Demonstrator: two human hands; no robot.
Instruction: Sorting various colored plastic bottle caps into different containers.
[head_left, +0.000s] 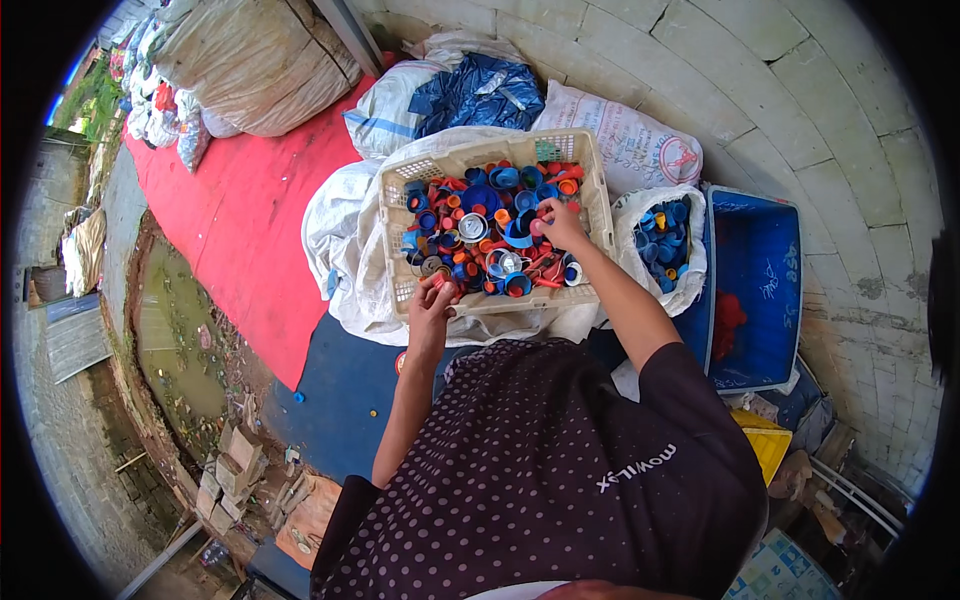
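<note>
A cream plastic crate (491, 142) full of mixed bottle caps, mostly blue, red and orange, rests on white woven sacking (341, 217). At its near left corner my left hand (430, 304) has its fingertips closed around a red cap (440, 278). Over the right part of the heap, my right hand (561, 226) pinches a pinkish-red cap (535, 227) between thumb and fingers. Between the hands lie a silvery metal lid (472, 227), a large dark blue cap (481, 199) and a clear cup-shaped piece (504, 262).
Right of the crate stands an open white sack (694, 270) of blue caps. Beyond it is a deep blue bin (757, 247) holding red pieces (727, 322). Stuffed sacks (622, 135) lean against the block wall (727, 67). A red sheet (247, 217) covers ground beside a muddy puddle (176, 352).
</note>
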